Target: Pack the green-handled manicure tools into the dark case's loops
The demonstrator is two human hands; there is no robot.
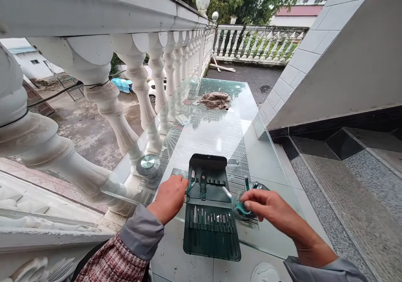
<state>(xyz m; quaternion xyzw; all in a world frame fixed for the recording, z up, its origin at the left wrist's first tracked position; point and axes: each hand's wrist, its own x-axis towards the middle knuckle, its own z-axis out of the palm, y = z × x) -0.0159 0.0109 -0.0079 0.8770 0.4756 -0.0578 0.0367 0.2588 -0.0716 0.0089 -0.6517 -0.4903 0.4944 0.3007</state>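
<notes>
An open dark green manicure case (212, 248) lies on the glass table, its lower half lined with several slim metal tools (212, 219) in loops. At the case's left edge my left hand (169, 196) is closed, fingertips at a small pair of green-handled scissors (188, 191). My right hand (270, 208) pinches the handles of another pair of scissors with teal handles (240, 208); its blades point up and left over the case's right side. A snapped strap (203, 183) crosses the upper half. Nail clippers (246, 182) rest right of the case.
The glass table (254, 148) stands beside a white balustrade (132, 81). A crumpled brown cloth (215, 100) lies at its far end. Round metal-topped table supports (150, 162) show at left. Granite steps (339, 181) rise on the right.
</notes>
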